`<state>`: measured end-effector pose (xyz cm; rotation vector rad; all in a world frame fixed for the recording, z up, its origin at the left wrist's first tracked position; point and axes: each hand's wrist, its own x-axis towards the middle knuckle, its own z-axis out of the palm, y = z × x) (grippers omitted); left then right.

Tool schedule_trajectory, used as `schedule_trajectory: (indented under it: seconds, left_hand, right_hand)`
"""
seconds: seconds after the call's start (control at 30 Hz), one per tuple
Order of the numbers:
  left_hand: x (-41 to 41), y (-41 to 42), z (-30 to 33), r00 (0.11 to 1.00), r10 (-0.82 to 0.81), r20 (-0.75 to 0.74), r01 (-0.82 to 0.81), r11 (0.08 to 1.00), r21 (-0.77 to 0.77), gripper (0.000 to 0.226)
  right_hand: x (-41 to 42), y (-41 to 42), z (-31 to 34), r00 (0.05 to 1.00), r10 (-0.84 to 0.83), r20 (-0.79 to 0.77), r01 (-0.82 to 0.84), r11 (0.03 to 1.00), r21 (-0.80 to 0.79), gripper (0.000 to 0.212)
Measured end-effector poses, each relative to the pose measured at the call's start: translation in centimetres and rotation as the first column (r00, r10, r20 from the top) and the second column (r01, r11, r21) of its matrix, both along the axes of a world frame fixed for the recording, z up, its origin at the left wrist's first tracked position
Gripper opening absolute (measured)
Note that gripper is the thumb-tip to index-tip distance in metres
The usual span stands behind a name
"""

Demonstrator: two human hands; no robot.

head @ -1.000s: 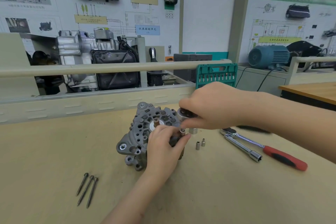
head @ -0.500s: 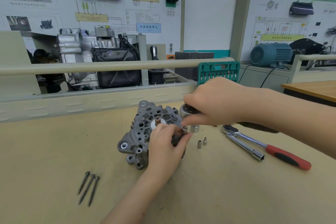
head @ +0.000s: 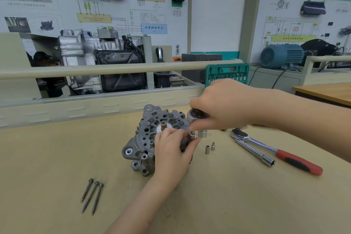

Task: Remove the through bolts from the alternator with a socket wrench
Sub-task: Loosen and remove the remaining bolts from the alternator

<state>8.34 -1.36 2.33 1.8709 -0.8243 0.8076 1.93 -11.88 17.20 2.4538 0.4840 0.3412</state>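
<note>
One grey metal alternator (head: 144,138) sits in the middle of the tan wooden workbench (head: 47,157), with its holey end facing up and toward the camera. The left hand (head: 172,150) lies over its right side with the fingers curled round the body, holding it. The thumb tip touches a small silver socket (head: 192,136) that stands at the alternator's right edge.

The right hand (head: 224,104) comes in from the right and is curled round the round shiny head of a socket wrench (head: 195,115). The hand hides the rest of that wrench, so its handle cannot be seen. What sits under the small socket is hidden too.

Three long dark bolts (head: 92,195) lie side by side on the bench, near the front left, well apart from the alternator.

Three loose silver sockets are near the alternator's right side: one wide socket (head: 202,133) just under the right hand, and two thin little sockets (head: 209,148) standing close together.

Farther right lie two more tools, touching each other: one ratchet wrench with a red and black handle (head: 296,161) and one shiny silver tube wrench (head: 254,151).

One green plastic tool case (head: 227,72) stands open behind the right hand, which covers its lower edge.
</note>
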Motion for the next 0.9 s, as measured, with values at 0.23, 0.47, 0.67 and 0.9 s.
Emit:
schedule_trajectory:
  seconds: [0.23,0.47,0.67,0.9]
  left_hand:
    - [-0.07,0.35,-0.23,0.999,-0.02,0.031,0.019,0.999,0.044,0.025]
    - [0.37,0.31,-0.42,0.999,-0.042,-0.02,0.042,0.999,0.031,0.027]
    - [0.49,0.17,-0.2,0.998,-0.059,0.008,0.059,0.998,-0.018,0.023]
    - [0.48,0.43,-0.16,0.995,-0.099,0.03,0.098,0.995,0.034,0.038]
  right_hand:
    - [-0.03,0.05,-0.06,0.998,-0.032,-0.055,0.035,0.997,0.066,0.033]
    - [-0.21,-0.16,-0.23,0.996,0.03,-0.085,-0.025,0.998,0.064,0.031]
    - [-0.17,-0.15,-0.56,1.0,-0.013,0.004,0.013,0.997,0.079,0.045]
    - [-0.12,-0.4,-0.12,0.993,0.032,-0.118,-0.011,0.985,0.174,0.02]
